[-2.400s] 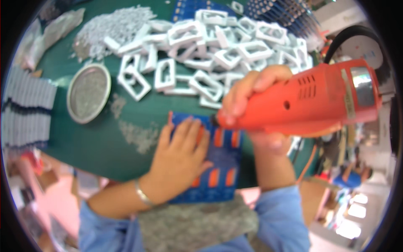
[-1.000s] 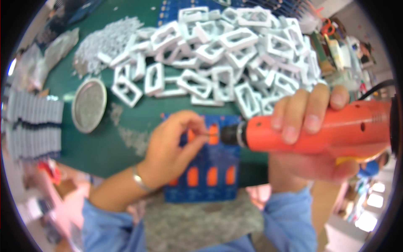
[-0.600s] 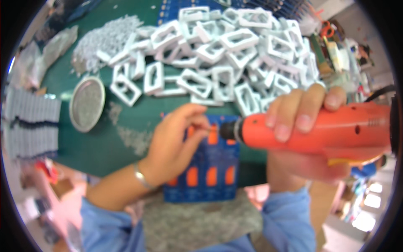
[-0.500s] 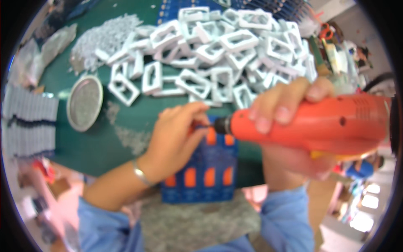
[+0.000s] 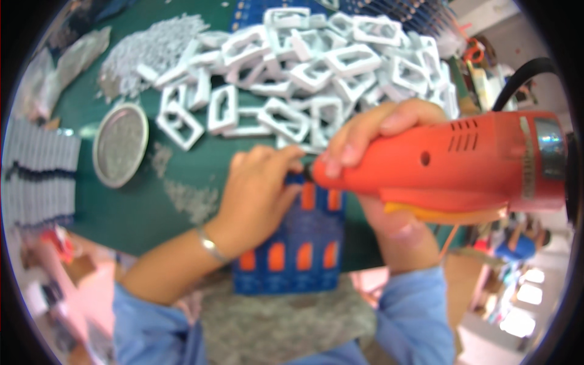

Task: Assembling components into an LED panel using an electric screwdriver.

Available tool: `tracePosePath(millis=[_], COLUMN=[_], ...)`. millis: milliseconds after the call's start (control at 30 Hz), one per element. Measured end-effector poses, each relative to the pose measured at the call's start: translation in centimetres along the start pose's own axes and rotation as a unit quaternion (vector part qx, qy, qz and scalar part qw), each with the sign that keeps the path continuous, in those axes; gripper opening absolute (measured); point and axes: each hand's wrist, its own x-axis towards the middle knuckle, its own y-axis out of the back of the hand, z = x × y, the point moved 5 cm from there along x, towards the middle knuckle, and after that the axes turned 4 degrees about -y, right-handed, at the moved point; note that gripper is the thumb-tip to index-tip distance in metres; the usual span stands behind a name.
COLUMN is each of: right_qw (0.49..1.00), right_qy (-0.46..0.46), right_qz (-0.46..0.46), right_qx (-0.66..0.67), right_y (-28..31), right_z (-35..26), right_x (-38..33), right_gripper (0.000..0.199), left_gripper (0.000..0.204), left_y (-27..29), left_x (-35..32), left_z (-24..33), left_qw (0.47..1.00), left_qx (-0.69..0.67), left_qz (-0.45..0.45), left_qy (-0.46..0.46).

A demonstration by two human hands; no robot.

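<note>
Your right hand (image 5: 389, 152) grips the orange driver (image 5: 450, 164), fingers wrapped over its nose. Your left hand (image 5: 258, 188) is curled, fingertips pinching something small at the driver's tip; what it is, you cannot tell. Both sit over the blue tray (image 5: 292, 255) at the table's (image 5: 140, 213) near edge. White frames (image 5: 316, 67) pile along the far edge; a round sieve (image 5: 120, 145) lies left.

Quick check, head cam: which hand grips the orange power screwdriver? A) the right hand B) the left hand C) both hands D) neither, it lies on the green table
A: the right hand wraps its fingers over the body of the orange power screwdriver, while the left hand rests flat on the blue tray with orange inserts at the tool's tip.
</note>
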Motion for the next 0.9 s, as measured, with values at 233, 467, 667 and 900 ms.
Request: tracePosePath(millis=[233, 467, 667, 900], right_qw=[0.998, 0.993, 0.985, 0.966], right_qy=[0.007, 0.015, 0.030, 0.132], right_qz=[-0.031, -0.061, -0.084, 0.024], right_qx=[0.049, 0.103, 0.148, 0.219], right_y=[0.0, -0.7, -0.2, 2.8], right_z=[0.0, 0.9, 1.7, -2.5], right_x=[-0.3, 0.6, 1.5, 0.7], right_gripper=[0.071, 0.070, 0.070, 0.069], left_gripper=[0.048, 0.049, 0.053, 0.045], left_y=[1.6, 0.1, -0.3, 1.0], left_x=[-1.2, -3.7, -4.1, -4.3], left_z=[1.3, 3.2, 3.3, 3.0], left_qw=[0.997, 0.978, 0.972, 0.978], left_qx=[0.055, 0.187, 0.209, 0.185], left_qz=[-0.058, -0.058, -0.070, -0.041], left_qy=[0.009, -0.079, -0.081, -0.081])
